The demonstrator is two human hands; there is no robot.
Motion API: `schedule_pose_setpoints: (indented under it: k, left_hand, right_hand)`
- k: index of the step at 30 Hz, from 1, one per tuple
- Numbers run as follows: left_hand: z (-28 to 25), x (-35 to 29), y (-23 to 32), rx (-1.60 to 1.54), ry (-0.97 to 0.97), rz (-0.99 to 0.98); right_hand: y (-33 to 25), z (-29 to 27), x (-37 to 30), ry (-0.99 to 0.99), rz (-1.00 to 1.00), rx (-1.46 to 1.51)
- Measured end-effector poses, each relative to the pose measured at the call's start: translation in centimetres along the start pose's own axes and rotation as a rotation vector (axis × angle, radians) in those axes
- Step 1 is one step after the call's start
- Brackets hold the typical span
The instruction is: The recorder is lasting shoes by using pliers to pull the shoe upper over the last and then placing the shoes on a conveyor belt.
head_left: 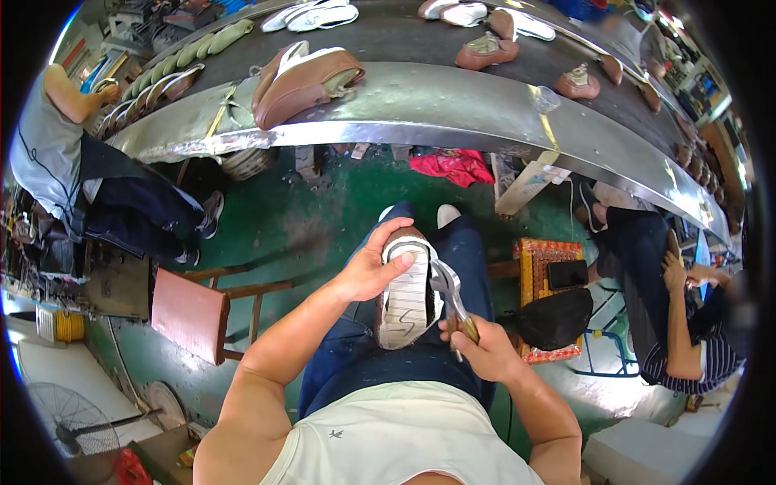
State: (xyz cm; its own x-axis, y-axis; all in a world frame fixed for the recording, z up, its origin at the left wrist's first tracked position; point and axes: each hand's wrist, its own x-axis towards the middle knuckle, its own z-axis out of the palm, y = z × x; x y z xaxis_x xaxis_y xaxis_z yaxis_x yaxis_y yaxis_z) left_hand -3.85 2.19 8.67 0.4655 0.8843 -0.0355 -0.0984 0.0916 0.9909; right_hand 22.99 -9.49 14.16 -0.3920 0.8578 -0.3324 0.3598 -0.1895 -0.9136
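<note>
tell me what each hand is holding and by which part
The left hand holds a shoe by its far end, thumb on the underside; the right hand holds a pincer-like metal tool by its handle end.

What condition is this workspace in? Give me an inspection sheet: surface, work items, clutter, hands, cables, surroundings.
Surface: long dark bench with a shiny metal edge, bearing brown and white shoes.
Work items: brown shoe with a ribbed white sole, sole up above the lap; steel pincers with brassy handles at its right edge, grip unclear.
Clutter: crumpled red cloth below the bench; flat black phone on an orange patterned stool.
Hands: left hand holds the shoe, thumb on sole; right hand closed on the pincers.
Cables: thin dark cord against the grey top of the person standing at left.
Surroundings: another person seated at right, reddish padded stool, grey wire fan, green floor.
</note>
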Motion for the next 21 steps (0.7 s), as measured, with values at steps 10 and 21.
schedule_pose_setpoints:
  k: [10,21]
  left_hand:
    - [-2.6,-2.6,2.0,0.239,0.009,-0.008]
    - [-5.6,-1.8,-2.0,-0.191,-0.030,-0.023]
  right_hand:
    - [-4.1,-0.9,5.2,-0.333,0.234,0.390]
    - [3.8,3.3,9.8,0.220,-0.328,-0.464]
